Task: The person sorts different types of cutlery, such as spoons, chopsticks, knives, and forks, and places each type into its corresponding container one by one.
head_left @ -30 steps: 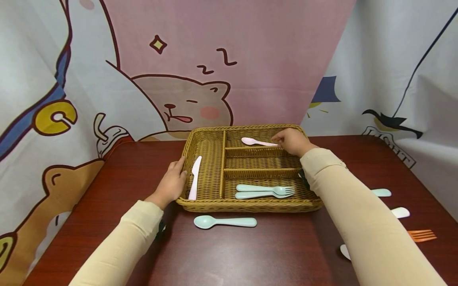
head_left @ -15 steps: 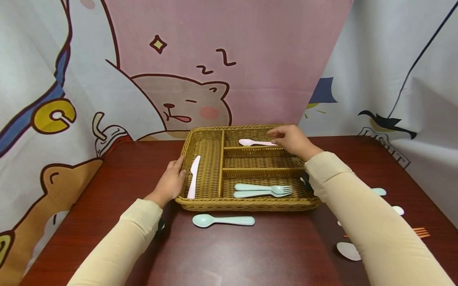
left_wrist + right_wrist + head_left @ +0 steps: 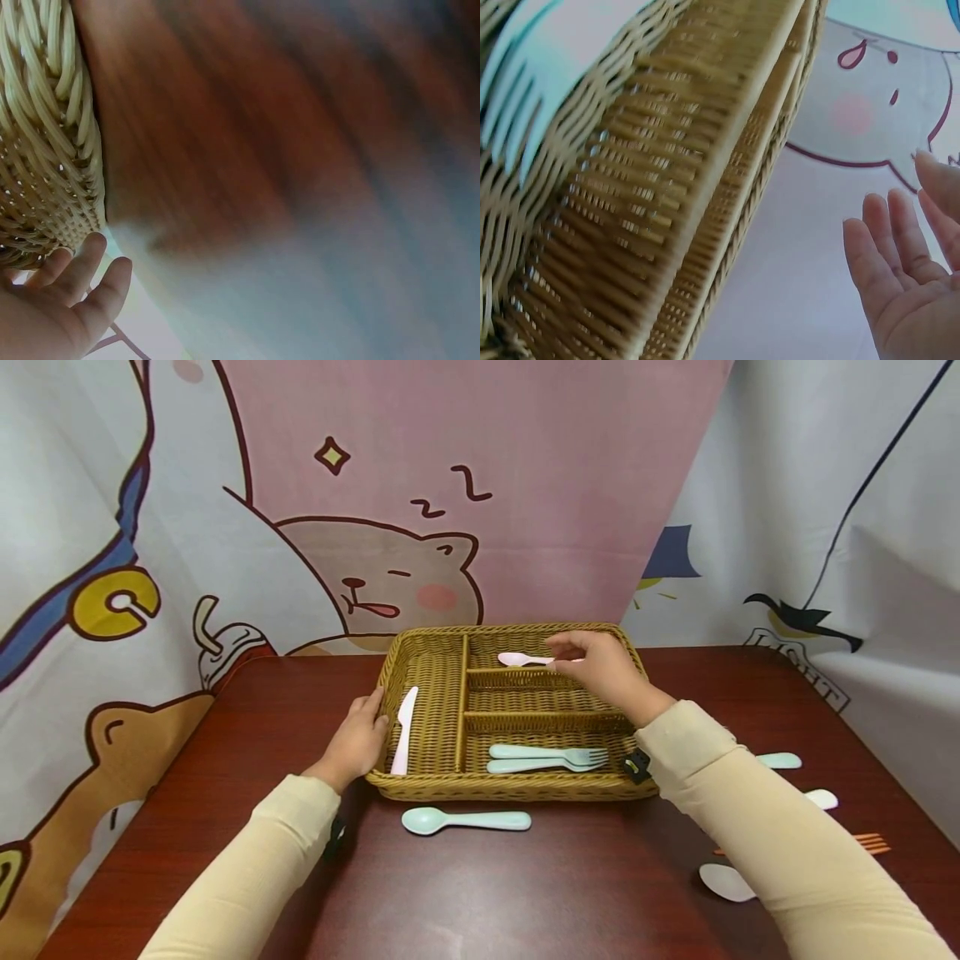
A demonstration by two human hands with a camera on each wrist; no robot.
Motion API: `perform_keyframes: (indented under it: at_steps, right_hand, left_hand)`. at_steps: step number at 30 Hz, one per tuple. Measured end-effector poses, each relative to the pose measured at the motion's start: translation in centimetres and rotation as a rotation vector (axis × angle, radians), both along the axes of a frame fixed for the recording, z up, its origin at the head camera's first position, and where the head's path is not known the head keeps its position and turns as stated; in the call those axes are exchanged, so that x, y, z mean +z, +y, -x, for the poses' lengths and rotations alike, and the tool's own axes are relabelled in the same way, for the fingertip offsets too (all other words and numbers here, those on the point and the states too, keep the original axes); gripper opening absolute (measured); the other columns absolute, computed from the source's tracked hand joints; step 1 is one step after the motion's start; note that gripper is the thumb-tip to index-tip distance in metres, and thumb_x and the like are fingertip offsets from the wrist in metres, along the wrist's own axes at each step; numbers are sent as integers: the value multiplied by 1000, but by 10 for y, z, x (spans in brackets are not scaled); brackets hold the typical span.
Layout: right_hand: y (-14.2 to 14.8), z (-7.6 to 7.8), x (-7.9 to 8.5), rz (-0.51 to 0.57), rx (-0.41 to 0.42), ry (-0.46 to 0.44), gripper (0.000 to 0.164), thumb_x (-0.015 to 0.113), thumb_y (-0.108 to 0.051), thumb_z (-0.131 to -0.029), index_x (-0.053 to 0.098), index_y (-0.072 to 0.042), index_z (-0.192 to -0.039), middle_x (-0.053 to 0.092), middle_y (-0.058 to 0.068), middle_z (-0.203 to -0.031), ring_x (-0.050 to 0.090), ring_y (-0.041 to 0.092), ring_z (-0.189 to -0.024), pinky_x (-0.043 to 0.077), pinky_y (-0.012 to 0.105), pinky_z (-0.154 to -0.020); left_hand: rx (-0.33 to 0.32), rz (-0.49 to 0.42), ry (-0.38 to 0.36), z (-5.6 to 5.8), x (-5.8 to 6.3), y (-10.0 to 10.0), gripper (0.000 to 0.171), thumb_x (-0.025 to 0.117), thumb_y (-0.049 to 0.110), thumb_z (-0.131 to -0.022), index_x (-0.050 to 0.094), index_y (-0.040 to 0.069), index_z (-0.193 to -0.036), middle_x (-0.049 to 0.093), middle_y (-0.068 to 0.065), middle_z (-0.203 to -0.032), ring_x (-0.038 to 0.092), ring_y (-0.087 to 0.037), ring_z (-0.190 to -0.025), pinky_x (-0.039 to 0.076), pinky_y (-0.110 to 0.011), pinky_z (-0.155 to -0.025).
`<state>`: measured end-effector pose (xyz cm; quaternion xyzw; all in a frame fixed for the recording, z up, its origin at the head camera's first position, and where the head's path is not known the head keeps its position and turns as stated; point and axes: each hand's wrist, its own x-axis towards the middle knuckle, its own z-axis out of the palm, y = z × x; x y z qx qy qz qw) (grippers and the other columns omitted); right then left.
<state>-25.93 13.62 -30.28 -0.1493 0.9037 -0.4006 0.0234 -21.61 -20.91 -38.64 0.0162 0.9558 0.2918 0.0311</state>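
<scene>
Right hand [image 3: 602,670], empty and loosely extended, was best lifted clear of pink spoon [image 3: 515,658]; left hand [image 3: 356,743], likewise extended, touched basket [image 3: 480,788].

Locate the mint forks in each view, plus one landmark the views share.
Head: mint forks, below and right of centre, inside the wicker basket.
Left wrist: not in it.
Right wrist: upper left corner, cut off; whether both show is unclear.
Shared landmark: the wicker basket, in all three.

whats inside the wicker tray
Left compartment: a pale pink knife. Far compartment: a pink spoon. Near compartment: two mint utensils, at least one a fork. Middle compartment: no cutlery shows. The right hand hides part of the spoon and anything under itself.
</scene>
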Motion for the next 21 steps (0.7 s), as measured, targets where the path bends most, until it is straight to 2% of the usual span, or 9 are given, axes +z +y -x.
perform_keyframes:
  at_steps: [7,13,16,21]
  right_hand:
    - [-8,-16,-4,64,-7,-28,39,68,-12,-91,61,-6,-129,65,16,-116,62,28,-105,51,43,-85]
    - [-14,-34,-8,104,20,-11,35,69,-9,-89,64,-2,-123,67,17,-112,63,28,-101,51,37,-79]
    - [-17,-42,-12,117,45,6,35,71,-9,-88,65,0,-121,67,17,-110,63,28,-101,52,37,-81]
    - [-23,-55,-16,121,59,8,35,73,-11,-86,67,-4,-120,68,14,-108,64,26,-100,53,38,-80]
  left_hand:
    - [0,-2,0,1,0,0,56,33,18,-105,11,3,-155,26,-24,-149,35,-40,-135,29,-52,-110]
    - [-9,1,24,2,-1,1,56,34,17,-105,13,2,-155,28,-25,-148,37,-40,-134,30,-52,-110]
    - [-14,12,33,2,-1,0,56,34,16,-105,14,1,-154,29,-26,-147,37,-41,-133,31,-51,-110]
    - [-12,11,23,0,-1,0,56,34,16,-105,13,2,-155,27,-26,-148,36,-41,-134,30,-52,-110]
